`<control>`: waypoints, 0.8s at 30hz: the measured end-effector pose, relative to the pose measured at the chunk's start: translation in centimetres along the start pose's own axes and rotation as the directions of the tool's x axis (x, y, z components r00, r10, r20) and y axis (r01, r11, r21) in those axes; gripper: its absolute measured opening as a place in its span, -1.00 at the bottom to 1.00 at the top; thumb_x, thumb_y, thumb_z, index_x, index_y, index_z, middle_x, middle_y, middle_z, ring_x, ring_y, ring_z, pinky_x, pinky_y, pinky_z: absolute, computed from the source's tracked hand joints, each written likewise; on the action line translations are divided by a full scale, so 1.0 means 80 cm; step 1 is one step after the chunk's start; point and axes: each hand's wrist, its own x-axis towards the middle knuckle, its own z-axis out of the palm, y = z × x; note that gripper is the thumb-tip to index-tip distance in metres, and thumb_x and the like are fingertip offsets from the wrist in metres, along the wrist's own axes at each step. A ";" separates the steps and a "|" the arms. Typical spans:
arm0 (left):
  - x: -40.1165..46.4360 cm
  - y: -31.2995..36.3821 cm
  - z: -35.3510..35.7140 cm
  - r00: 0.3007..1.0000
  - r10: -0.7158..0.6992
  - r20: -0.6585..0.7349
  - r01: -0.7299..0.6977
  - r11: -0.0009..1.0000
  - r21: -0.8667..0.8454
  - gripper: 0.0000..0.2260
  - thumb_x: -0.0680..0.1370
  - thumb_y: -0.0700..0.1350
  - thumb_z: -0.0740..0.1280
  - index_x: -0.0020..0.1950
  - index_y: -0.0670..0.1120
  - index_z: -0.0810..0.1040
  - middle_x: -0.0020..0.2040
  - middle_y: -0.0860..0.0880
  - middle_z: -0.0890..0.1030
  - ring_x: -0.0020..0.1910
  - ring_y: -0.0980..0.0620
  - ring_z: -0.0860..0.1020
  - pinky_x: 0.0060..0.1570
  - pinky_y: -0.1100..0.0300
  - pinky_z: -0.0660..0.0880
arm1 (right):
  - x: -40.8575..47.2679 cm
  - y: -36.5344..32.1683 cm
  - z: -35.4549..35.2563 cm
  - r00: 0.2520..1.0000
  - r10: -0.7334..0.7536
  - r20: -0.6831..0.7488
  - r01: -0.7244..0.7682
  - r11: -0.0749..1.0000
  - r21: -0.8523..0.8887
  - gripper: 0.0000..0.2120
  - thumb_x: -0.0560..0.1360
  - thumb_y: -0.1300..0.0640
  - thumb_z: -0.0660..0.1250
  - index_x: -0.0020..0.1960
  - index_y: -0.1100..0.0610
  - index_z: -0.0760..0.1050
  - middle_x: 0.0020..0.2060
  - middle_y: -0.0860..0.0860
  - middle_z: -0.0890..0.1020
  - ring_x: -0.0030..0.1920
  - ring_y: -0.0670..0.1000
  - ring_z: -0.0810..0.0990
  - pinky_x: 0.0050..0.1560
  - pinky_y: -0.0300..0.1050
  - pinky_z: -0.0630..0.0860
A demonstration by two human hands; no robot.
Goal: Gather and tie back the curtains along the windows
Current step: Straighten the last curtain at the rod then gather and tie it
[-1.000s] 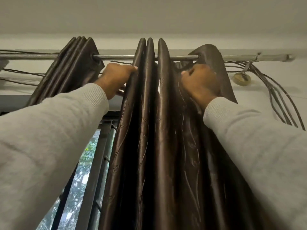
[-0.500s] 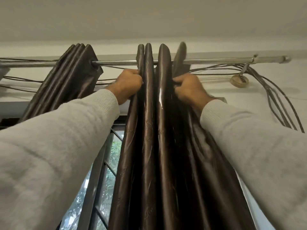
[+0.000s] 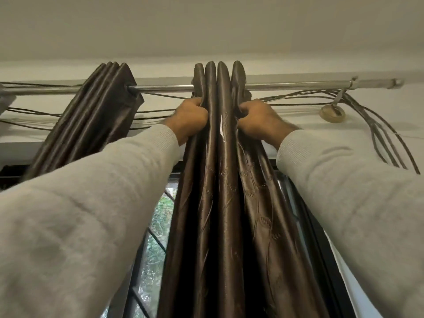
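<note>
A dark brown satin curtain (image 3: 226, 203) hangs in tight folds from a metal rod (image 3: 160, 89) near the ceiling. Just under the rod, my left hand (image 3: 189, 118) grips the curtain's left folds. On the other side my right hand (image 3: 259, 119) grips the right folds, fingers curled into the cloth. The folds are squeezed together between the two hands. A second brown curtain (image 3: 96, 111) is bunched on the rod further left.
Thin brown cords (image 3: 376, 125) run along the wall behind the rod and hang down at the right. A tape roll (image 3: 332, 113) dangles from the rod's right end. A window with a dark grille (image 3: 156, 237) shows behind the curtain.
My right hand has pushed the curtain's rightmost fold leftward along the rod, closing it against the others. My left hand stayed on the left folds. The view has tilted slightly.
</note>
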 end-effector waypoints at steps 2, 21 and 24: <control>0.001 0.012 0.021 0.998 0.042 0.043 -0.040 0.999 -0.031 -0.63 0.57 -0.40 0.24 0.18 -0.09 0.74 0.03 -0.16 0.76 0.04 -0.16 0.74 0.14 -0.10 0.70 | 0.008 0.002 -0.009 1.000 0.025 -0.011 -0.025 1.000 -0.014 -0.75 0.53 0.19 0.39 0.19 0.14 0.67 0.13 0.11 0.69 0.18 0.16 0.64 0.14 -0.01 0.58; -0.028 0.012 -0.021 0.972 0.195 -0.128 -0.176 0.973 0.147 -0.67 0.47 -0.22 0.60 0.13 -0.07 0.55 -0.04 -0.21 0.69 -0.29 -0.08 0.74 -0.42 0.16 0.61 | -0.035 -0.024 -0.032 0.974 -0.163 -0.156 0.140 0.979 -0.145 -0.81 0.58 -0.03 0.38 0.10 0.02 0.69 0.05 -0.06 0.65 0.09 -0.07 0.55 0.09 -0.18 0.41; -0.039 0.017 -0.018 0.983 0.176 -0.057 -0.166 0.974 0.152 -0.64 0.50 -0.26 0.56 0.17 -0.07 0.48 -0.01 -0.23 0.68 -0.23 -0.11 0.75 -0.34 0.05 0.69 | -0.029 -0.023 -0.025 0.988 -0.148 -0.045 0.147 0.989 -0.011 -0.70 0.53 -0.07 0.49 0.20 -0.03 0.57 0.06 -0.05 0.62 0.11 -0.02 0.60 0.10 -0.08 0.54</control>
